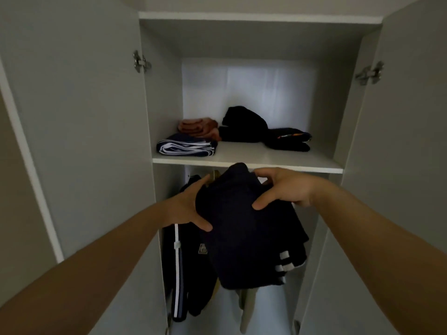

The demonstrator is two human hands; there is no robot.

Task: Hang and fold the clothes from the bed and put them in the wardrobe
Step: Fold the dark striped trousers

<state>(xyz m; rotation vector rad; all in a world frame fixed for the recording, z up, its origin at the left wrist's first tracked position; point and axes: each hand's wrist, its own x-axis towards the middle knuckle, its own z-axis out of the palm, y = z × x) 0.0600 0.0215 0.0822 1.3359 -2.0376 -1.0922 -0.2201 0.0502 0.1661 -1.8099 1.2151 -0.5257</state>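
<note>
Clasping a folded navy sweater near the shelf.

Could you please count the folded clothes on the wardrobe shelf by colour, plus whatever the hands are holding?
Rust-orange: 1, the rust bundle
Navy with white stripes: 1, the striped piece
Black: 2, the black heap and the black piece with orange marks
Dark navy: 1, the held garment, gripped by the left hand and the right hand
Total: 5

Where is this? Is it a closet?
Yes, most likely a wardrobe in a home: a shelf holds folded clothes, a jacket hangs below, and both doors stand open.
</note>
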